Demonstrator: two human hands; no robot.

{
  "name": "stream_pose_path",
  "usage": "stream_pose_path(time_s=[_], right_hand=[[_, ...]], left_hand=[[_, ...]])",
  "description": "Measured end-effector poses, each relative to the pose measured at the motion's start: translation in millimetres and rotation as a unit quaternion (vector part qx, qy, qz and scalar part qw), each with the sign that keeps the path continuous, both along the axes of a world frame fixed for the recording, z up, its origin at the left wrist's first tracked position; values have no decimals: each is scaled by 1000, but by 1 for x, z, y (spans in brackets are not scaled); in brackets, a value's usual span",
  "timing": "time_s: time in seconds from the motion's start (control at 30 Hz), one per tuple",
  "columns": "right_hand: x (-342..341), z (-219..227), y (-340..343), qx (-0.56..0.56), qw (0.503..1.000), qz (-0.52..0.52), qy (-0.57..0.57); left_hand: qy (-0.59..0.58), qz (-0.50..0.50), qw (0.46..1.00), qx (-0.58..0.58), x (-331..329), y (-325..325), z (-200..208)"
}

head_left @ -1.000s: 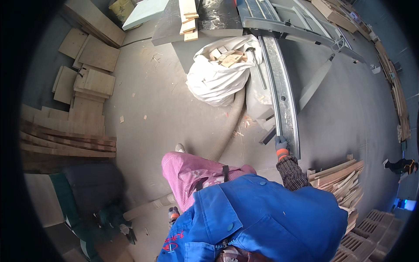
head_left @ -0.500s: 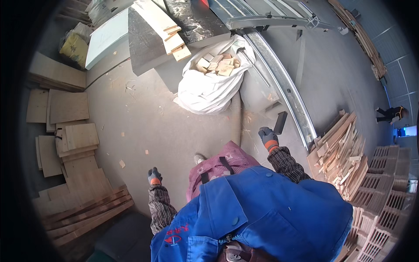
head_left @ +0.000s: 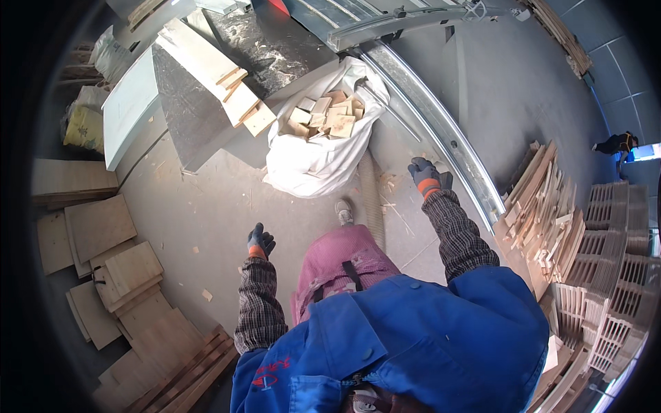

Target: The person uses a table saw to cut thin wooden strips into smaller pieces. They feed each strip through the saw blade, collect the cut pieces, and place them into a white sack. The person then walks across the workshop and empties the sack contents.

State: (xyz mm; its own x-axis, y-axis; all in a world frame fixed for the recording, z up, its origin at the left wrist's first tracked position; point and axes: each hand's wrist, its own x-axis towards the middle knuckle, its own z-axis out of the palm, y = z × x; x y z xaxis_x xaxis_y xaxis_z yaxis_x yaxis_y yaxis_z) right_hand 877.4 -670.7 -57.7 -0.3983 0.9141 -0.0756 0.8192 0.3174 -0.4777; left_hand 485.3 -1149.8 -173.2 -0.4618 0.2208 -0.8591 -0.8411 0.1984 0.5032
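Observation:
My left hand [head_left: 261,241], in a dark glove with an orange cuff, hangs over the grey concrete floor with nothing in it, fingers loosely curled. My right hand [head_left: 425,176], gloved the same way, is raised near a long curved metal rail [head_left: 441,144] and holds nothing. A white sack [head_left: 313,162] filled with short wood offcuts [head_left: 323,117] lies on the floor ahead, between the two hands. My pink trouser leg and one shoe [head_left: 343,210] point toward the sack.
Flat plywood pieces [head_left: 103,261] lie stacked at the left, long planks [head_left: 186,365] at the lower left. A pile of wood strips [head_left: 544,206] and slatted crates [head_left: 613,275] stand at the right. Grey slabs with boards [head_left: 206,76] lie beyond the sack. Another person [head_left: 616,144] stands far right.
The view has swung left and forward. My left hand has come into view over the floor, my right hand has lifted away from the wood pile, and the sack is closer.

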Motion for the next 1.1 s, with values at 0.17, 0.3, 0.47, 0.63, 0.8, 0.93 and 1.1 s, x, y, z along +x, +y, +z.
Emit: stream_pose_path(time_s=[0.17,0.3,0.47,0.63,0.8,0.93,1.1], right_hand=[[-63,-39,93,-4,993,-2,-117],[-102,-57,132,29,973,12,-230],[-122,-72,153,34,954,33,-295],[-123,-81,159,-14,970,37,-241],[-121,-53,145,-191,976,-45,-90],[-76,-45,114,-309,925,-106,192],[-13,-6,103,-318,893,-219,232]], left_hand=[[-20,-11,999,-27,-27,74,-8],[18,-52,995,-82,-34,165,36],[15,-69,988,-138,-63,273,7],[-25,-69,984,-162,-78,327,-52],[-78,-32,991,-107,-73,374,-53],[-54,-40,997,49,-76,343,-116],[-78,-30,996,-28,-83,321,-129]])
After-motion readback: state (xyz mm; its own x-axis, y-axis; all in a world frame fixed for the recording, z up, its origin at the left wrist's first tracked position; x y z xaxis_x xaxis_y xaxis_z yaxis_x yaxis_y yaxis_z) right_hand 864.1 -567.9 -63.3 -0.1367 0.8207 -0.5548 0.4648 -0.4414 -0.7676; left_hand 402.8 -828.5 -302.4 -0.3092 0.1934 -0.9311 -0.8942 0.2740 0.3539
